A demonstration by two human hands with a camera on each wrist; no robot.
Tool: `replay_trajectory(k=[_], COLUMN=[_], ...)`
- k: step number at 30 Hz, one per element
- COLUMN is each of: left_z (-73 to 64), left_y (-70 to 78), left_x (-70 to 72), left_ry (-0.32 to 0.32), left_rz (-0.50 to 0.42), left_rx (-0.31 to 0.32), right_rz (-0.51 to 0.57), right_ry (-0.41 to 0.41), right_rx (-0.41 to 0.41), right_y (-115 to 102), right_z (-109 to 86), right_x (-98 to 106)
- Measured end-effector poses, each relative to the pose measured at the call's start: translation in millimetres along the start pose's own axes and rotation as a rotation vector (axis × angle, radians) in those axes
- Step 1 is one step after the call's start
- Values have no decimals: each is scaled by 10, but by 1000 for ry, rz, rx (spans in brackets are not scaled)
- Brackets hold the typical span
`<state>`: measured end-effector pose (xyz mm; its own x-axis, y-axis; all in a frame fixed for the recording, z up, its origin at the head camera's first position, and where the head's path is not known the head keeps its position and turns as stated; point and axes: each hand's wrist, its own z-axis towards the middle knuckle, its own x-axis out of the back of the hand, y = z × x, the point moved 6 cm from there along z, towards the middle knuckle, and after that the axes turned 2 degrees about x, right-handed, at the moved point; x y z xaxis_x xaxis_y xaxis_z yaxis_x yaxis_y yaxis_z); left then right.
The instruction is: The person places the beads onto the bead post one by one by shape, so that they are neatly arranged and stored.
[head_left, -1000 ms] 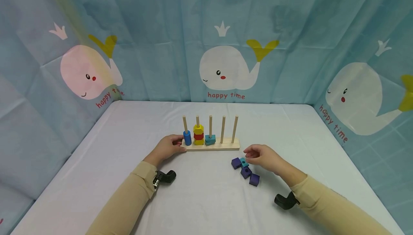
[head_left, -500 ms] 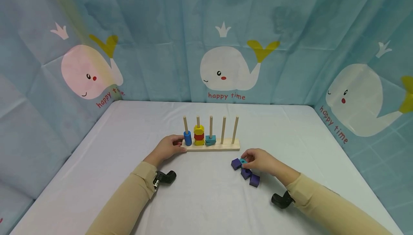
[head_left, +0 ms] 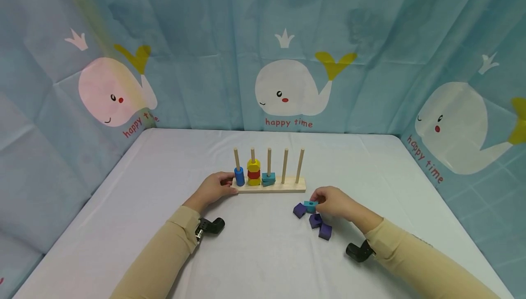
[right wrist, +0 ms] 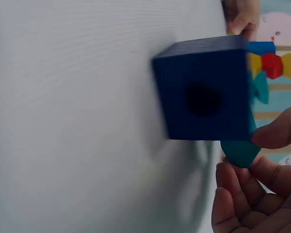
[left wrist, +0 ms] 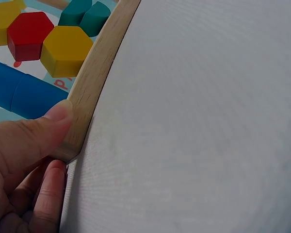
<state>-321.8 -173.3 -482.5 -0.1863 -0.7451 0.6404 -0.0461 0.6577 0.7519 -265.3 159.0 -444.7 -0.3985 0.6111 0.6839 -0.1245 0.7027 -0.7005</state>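
My left hand [head_left: 211, 189] grips the left end of a wooden peg stand [head_left: 283, 187], thumb on top of its base in the left wrist view. On its pegs sit blue cylinders [left wrist: 26, 90], a yellow-red-yellow stack of hexagonal blocks [head_left: 254, 175] and teal blocks [head_left: 269, 179]; the two right pegs are bare. To the right, in front of the stand, my right hand [head_left: 334, 202] pinches a loose teal block [head_left: 309, 206] between thumb and fingers. A holed purple cube [right wrist: 233, 87] partly covers that block in the right wrist view.
Purple cubes lie on the white tabletop around the right hand: one at the left [head_left: 299, 210], one nearer [head_left: 315, 220] and one nearest the person [head_left: 325, 232]. A blue whale-print curtain [head_left: 197, 84] encloses the table behind and at the sides.
My right hand has come down to the loose teal block and taken hold of it, turning it a little. The purple cubes beside it have shifted slightly. The left hand stays put.
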Motion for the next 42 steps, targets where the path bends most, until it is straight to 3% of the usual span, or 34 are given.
replay_trajectory(k=[8, 19, 31, 42], left_z=[13, 4, 15, 17], left_y=[-9, 14, 11, -3], left_x=[1, 7, 6, -2], left_ry=[3, 4, -3, -1], left_rz=[10, 9, 8, 0], left_rx=[8, 7, -3, 28], right_rz=[73, 104, 168, 203], right_ry=[53, 202, 273, 317], right_rx=[85, 190, 309, 297], right_y=[-287, -778, -1300, -1438], right_z=[-8, 55, 277, 465], right_x=[293, 639, 642, 557])
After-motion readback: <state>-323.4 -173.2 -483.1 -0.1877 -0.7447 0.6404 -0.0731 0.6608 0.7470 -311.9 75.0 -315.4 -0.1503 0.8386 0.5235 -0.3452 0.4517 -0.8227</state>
